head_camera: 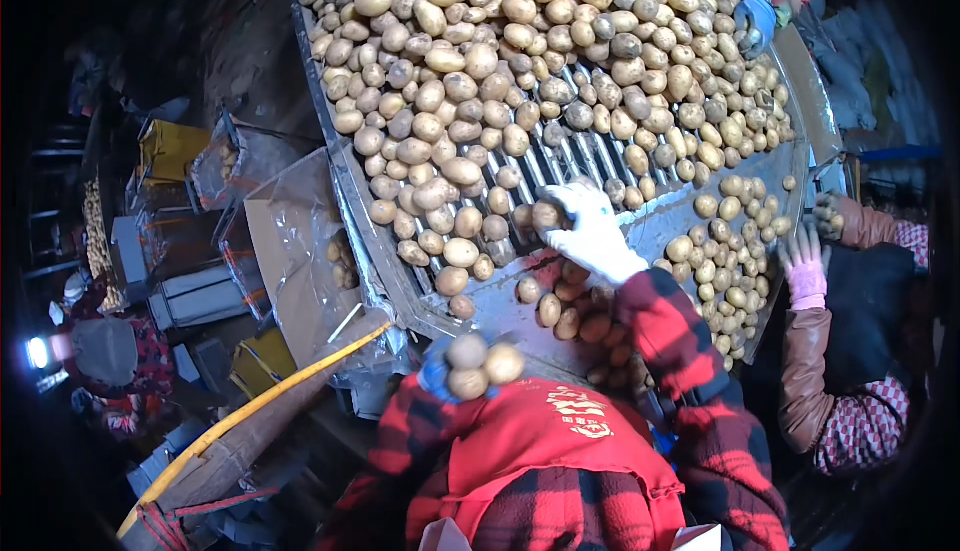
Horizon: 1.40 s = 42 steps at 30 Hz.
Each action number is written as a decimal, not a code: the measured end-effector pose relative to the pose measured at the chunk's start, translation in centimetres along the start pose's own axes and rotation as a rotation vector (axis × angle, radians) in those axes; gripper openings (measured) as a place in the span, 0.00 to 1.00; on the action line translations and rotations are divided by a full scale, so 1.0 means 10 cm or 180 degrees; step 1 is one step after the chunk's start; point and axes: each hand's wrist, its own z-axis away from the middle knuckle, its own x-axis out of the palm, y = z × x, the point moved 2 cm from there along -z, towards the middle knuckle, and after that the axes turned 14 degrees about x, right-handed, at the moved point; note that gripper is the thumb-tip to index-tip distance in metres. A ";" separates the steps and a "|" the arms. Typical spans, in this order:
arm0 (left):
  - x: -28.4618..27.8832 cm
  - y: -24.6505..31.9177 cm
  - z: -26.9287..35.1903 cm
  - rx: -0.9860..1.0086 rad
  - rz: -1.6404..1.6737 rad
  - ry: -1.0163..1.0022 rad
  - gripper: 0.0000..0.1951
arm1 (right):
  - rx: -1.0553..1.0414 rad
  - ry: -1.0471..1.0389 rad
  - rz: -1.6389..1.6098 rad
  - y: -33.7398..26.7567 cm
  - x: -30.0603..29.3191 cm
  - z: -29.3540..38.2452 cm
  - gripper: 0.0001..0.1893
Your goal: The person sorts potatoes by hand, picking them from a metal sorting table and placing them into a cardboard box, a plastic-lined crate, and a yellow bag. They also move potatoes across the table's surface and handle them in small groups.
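Note:
Three potatoes (469,383) are bunched in my left hand (437,371), which wears a blue glove and is held close to my red apron, left of the chute's lower edge. My right hand (589,224), in a white glove, reaches over the lower end of the slatted metal rack (534,161). Its thumb and fingers close around a potato (546,215). More potatoes (450,176) are heaped on the rack above and to the left of this hand. Below my right forearm, other potatoes (568,322) lie on the smooth metal apron plate (495,303).
At right, a co-worker's gloved hands (806,262) are by a potato pile (720,251). Another person's blue-cuffed hand (752,25) touches the heap at upper right. A plastic-lined cardboard box (289,251) stands left of the rack. A yellow strip (255,420) runs along a beam at lower left.

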 end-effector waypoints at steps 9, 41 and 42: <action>-0.76 1.34 0.86 0.2494 0.1423 0.0981 0.26 | -0.0576 -0.1332 -0.1668 -1.54 1.36 -0.02 0.33; -0.01 0.82 -0.52 0.0781 0.2840 0.0187 0.25 | -0.1422 -0.0422 0.0563 -1.30 0.94 -0.61 0.27; 0.10 0.88 -0.59 0.0811 0.2705 0.0064 0.26 | -0.1672 0.0247 0.1361 -1.27 1.02 -0.81 0.25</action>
